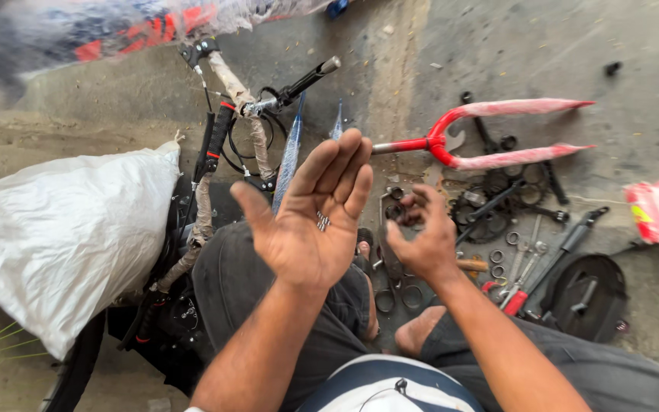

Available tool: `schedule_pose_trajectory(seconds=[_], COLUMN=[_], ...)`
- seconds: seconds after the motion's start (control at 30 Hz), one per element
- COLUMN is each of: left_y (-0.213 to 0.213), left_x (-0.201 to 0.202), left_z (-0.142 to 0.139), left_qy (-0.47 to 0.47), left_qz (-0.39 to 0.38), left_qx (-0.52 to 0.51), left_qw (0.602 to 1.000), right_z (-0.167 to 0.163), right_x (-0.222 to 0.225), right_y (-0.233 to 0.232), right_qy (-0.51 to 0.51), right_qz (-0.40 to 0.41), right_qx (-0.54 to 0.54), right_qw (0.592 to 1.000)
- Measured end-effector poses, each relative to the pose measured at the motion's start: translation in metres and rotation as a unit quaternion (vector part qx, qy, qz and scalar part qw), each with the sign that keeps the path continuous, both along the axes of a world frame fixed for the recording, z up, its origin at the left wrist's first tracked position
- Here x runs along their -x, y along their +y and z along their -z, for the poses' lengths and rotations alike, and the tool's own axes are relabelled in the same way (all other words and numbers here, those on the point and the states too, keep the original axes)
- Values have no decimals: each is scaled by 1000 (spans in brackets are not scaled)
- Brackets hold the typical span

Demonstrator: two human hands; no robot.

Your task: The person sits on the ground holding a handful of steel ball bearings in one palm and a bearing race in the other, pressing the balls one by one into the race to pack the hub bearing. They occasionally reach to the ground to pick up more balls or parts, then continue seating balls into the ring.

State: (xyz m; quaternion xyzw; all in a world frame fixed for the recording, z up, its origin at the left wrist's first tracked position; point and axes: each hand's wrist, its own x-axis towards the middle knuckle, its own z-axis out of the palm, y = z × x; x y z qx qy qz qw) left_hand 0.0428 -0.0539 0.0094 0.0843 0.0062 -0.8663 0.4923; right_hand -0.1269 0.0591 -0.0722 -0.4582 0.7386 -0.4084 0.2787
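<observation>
My left hand (313, 217) is raised palm up, fingers together, with several small metal balls (322, 222) resting in the palm. My right hand (419, 231) hovers just to its right, fingers curled around a small dark ring-shaped part (395, 211). Below the hands lie loose rings and bearing parts (400, 296) on the concrete floor between my knees.
A red bicycle fork (490, 136) wrapped in plastic lies on the floor at right, beside a chainring and crank (490, 207), tools (532, 263) and a black disc (593, 294). Handlebars (268, 103) stand ahead. A white sack (62, 229) fills the left.
</observation>
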Motion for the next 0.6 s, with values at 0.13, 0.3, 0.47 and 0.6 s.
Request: schedule_pose_trajectory(seconds=[0.13,0.3,0.47,0.6], left_y=[21,77,129,153], left_x=[9,13,8,2], left_z=[-12,-36,-54,-63], left_qy=[38,44,89,82], left_qz=[20,92,122,157], left_qx=[22,22,29,43], left_qw=[999,995,988,983], right_z=[-73,-151,-181,-189], right_x=[-17,-34,-50,-60], right_y=[54,110,137,149], right_qy=[-197,-294,-247,-185], right_qz=[4,-24,-42,-57], right_qx=[83,137,139,146], right_qw=[977,946,958,970])
